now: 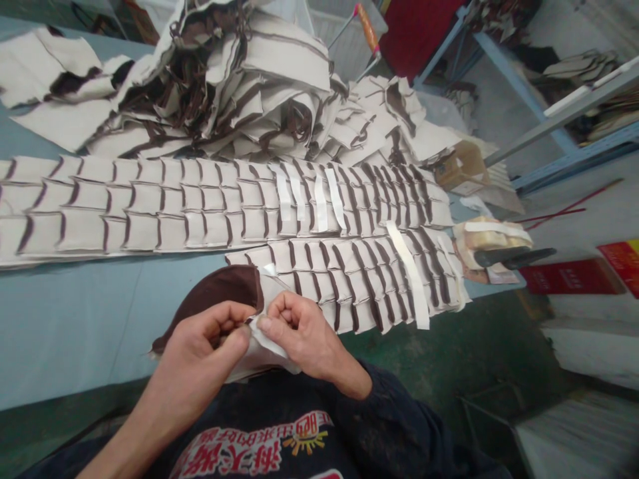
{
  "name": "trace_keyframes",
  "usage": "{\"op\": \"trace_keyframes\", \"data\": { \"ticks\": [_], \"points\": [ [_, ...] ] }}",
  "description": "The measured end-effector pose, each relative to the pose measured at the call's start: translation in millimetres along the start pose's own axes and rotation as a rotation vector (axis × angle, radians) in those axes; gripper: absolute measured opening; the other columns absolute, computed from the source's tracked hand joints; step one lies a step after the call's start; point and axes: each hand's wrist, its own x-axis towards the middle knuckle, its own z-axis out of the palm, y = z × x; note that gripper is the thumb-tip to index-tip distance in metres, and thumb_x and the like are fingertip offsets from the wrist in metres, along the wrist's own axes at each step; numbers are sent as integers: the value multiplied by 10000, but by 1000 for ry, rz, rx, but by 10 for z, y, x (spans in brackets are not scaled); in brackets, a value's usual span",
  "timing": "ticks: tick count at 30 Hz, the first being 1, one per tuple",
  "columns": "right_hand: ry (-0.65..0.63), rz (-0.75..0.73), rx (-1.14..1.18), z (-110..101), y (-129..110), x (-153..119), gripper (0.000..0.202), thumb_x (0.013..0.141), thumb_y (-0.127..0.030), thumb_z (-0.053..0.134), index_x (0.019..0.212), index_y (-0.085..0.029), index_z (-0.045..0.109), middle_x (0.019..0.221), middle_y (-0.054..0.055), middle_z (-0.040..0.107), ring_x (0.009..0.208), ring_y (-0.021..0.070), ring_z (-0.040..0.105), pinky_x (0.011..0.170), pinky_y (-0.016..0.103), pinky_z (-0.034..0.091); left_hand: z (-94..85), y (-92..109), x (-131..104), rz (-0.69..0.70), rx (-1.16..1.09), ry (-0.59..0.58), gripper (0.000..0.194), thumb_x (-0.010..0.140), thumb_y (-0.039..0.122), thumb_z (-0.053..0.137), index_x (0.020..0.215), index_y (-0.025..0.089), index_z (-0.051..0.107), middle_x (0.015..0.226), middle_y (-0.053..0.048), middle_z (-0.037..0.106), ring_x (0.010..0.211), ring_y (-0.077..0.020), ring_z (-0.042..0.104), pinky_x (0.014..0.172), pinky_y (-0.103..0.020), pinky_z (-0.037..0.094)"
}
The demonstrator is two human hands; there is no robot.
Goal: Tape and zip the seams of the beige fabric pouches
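A piece with a dark brown panel [214, 293] and a pale panel lies at the table's front edge, against my body. My left hand [212, 342] pinches its edge near the brown corner. Close beside it, my right hand [299, 332] pinches a white strip [269, 342] at the same seam. The two hands nearly touch. Just behind them, overlapping pale pieces with brown edges [349, 279] lie in a row, with a loose white strip [409, 273] across them.
A longer row of pale pieces [144, 199] runs across the blue table [64, 326], several white strips on it. A large heap of fabric [279, 86] rises behind. At the right stand a cardboard box [462, 166] and a black-handled tool [504, 256].
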Motion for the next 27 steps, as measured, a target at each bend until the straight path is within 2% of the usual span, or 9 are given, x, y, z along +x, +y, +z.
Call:
{"op": "trace_keyframes", "data": {
  "ticks": [4, 7, 9, 13, 17, 20, 23, 25, 27],
  "points": [
    [-66, 78, 53, -15, -18, 14, 645, 883, -793, 969, 884, -274, 586, 707, -78, 552, 632, 126, 463, 602, 268, 370, -28, -3, -4, 43, 75, -12, 259, 943, 486, 773, 935, 240, 855, 761, -8, 816, 689, -223, 705, 634, -278, 520],
    [-48, 47, 70, 27, 32, 4, 602, 921, -741, 927, 863, -283, 541, 695, -85, 516, 634, 128, 444, 602, 264, 362, -39, -7, 31, 141, 189, -69, 257, 986, 463, 757, 965, 232, 869, 811, -15, 855, 706, -228, 754, 647, -277, 555],
    [7, -18, 54, 85, 103, -7, 519, 966, -675, 845, 857, -288, 517, 701, -89, 492, 640, 131, 431, 614, 271, 363, -12, 17, 41, 213, 266, -62, 261, 1010, 451, 729, 962, 237, 868, 792, -3, 849, 673, -217, 751, 626, -276, 549],
    [194, -185, -53, 213, 268, -10, 389, 1015, -609, 651, 844, -304, 481, 712, -87, 443, 660, 153, 430, 653, 305, 386, 114, 111, 21, 357, 351, 44, 298, 976, 414, 606, 922, 254, 851, 714, 22, 820, 589, -201, 730, 592, -292, 520],
    [315, -212, -198, 257, 352, 15, 366, 1087, -578, 555, 851, -307, 485, 720, -65, 500, 693, 186, 514, 678, 337, 394, 170, 158, 63, 378, 372, 57, 304, 930, 415, 579, 917, 252, 836, 747, 4, 857, 612, -218, 770, 612, -306, 552],
    [301, -196, -308, 179, 325, 37, 372, 1121, -544, 620, 854, -303, 525, 707, -59, 558, 695, 196, 575, 674, 343, 393, 80, 187, 143, 305, 300, -19, 301, 881, 444, 590, 892, 249, 820, 737, -11, 849, 627, -231, 770, 593, -295, 572],
    [315, -306, -376, 25, 223, 28, 375, 1194, -504, 601, 884, -293, 602, 756, -32, 668, 724, 210, 668, 705, 349, 484, -88, 250, 181, 249, 240, -82, 306, 856, 470, 632, 880, 239, 830, 705, -11, 826, 596, -214, 725, 544, -267, 540],
    [371, -418, -393, -75, 119, -3, 346, 1221, -498, 568, 975, -278, 675, 878, 11, 776, 839, 236, 759, 822, 382, 574, -200, 299, 163, 238, 214, -133, 320, 876, 485, 672, 910, 229, 861, 698, -6, 825, 577, -200, 705, 516, -245, 517],
    [360, -547, -421, -140, -5, -39, 292, 1190, -515, 630, 1132, -254, 748, 1080, 69, 873, 1032, 274, 828, 985, 432, 620, -287, 338, 119, 257, 201, -180, 315, 908, 476, 693, 952, 233, 888, 716, 0, 841, 583, -195, 718, 513, -228, 519]
  ]
}}
